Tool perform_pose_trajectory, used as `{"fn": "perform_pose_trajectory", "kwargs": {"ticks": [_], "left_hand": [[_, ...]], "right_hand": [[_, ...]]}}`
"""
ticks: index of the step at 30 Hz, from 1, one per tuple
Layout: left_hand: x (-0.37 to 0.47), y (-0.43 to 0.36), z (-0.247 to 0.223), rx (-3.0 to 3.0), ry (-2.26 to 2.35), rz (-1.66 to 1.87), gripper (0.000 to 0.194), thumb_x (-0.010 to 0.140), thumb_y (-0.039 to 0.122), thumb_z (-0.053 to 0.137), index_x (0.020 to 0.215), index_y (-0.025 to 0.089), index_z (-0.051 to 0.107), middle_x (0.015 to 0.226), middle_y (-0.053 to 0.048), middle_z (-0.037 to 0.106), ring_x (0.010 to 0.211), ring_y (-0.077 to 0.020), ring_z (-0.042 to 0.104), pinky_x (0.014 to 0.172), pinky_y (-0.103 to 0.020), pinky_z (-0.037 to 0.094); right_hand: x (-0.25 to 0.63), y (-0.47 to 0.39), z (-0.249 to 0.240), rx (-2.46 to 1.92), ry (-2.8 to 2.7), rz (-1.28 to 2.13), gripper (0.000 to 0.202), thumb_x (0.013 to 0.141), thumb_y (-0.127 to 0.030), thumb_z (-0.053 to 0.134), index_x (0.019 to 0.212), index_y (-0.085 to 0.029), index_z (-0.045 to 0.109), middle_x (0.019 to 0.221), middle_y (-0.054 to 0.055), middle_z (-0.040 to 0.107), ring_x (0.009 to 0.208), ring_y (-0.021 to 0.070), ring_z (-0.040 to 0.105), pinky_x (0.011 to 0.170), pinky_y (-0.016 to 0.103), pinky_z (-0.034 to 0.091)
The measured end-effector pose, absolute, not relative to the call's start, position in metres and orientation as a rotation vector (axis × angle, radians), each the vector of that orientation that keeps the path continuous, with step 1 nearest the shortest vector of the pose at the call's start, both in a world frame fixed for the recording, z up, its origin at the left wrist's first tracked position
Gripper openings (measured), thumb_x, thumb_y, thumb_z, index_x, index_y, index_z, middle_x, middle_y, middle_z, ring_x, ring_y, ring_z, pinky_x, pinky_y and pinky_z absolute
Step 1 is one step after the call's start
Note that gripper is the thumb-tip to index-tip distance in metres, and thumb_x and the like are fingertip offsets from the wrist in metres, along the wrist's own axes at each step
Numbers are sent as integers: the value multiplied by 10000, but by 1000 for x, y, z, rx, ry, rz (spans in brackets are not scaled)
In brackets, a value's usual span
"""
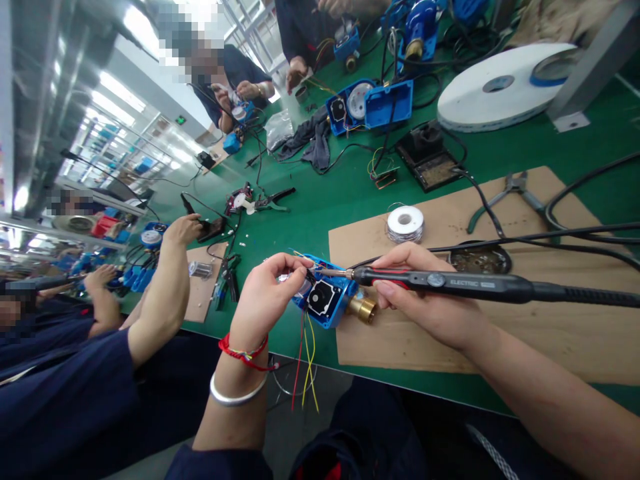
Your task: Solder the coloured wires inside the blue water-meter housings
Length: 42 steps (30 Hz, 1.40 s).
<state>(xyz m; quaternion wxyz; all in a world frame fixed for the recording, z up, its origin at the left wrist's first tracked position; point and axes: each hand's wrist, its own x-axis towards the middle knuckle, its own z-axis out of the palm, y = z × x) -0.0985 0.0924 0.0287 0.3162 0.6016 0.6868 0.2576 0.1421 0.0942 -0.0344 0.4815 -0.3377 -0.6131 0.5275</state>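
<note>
My right hand [425, 293] is wrapped round a black soldering iron [450, 283], its metal tip pointing left over a blue housing [327, 313]. A brass fitting [363, 309] sticks out of the housing's right side. With thumb and forefinger together, my left hand [267, 290] pinches a small dark piece, perhaps a wire, at the housing's upper left, close to the iron's tip. What exactly it holds is too small to tell. Red and yellow wires [310, 360] hang from the housing over the table's front edge.
Cardboard [400, 347] lies under my right arm, with a solder spool [405, 223], a round dark tin [480, 258] and pliers [515, 187]. Behind are an iron stand [430, 160], a white reel [495, 87] and an opened blue housing [387, 105]. Other people work at left and across the table.
</note>
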Motion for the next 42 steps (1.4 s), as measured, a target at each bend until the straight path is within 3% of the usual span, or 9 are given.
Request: {"fn": "perform_pose_trajectory", "kwargs": {"ticks": [42], "left_hand": [[-95,93,31,1624,1861,686,157,812,330,631,809,174,645,976,-77,726,916,-209,660,814,-324,491]], "right_hand": [[142,93,-36,-872,-1481,1211,183,871,-339,645,988,-215,579,844,28,709,714,166,673,652,309,521]]}}
